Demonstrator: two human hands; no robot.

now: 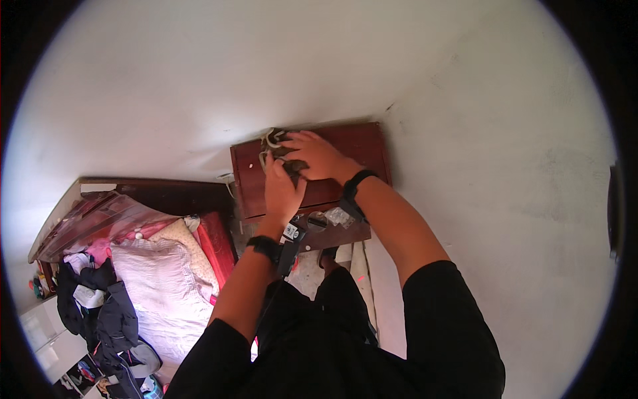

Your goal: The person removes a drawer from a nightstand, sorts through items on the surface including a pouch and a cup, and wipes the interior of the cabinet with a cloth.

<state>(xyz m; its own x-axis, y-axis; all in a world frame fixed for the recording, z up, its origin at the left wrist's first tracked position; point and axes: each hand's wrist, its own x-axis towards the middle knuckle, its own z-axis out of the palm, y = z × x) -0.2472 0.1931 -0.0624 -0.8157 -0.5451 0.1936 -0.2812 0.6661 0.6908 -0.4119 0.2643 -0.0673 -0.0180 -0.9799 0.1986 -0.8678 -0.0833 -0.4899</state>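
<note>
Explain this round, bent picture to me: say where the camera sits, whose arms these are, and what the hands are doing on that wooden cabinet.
The camera is worn on a person's head and looks down; its fisheye lens bends the edges. The two bare arms rising from the lower edge are that person's own. Both hands, the left hand and the right hand, rest on a small dark bundle with pale cord atop a reddish-brown wooden cabinet. What the bundle is cannot be told. To the left lies a bed with dark clothes on it.

Dark red-brown wooden nightstand [362,143] tucked in the corner against the white walls. On its top there's a small dark tangled bundle [282,156] with pale cord loops, sitting near the left edge.
</note>
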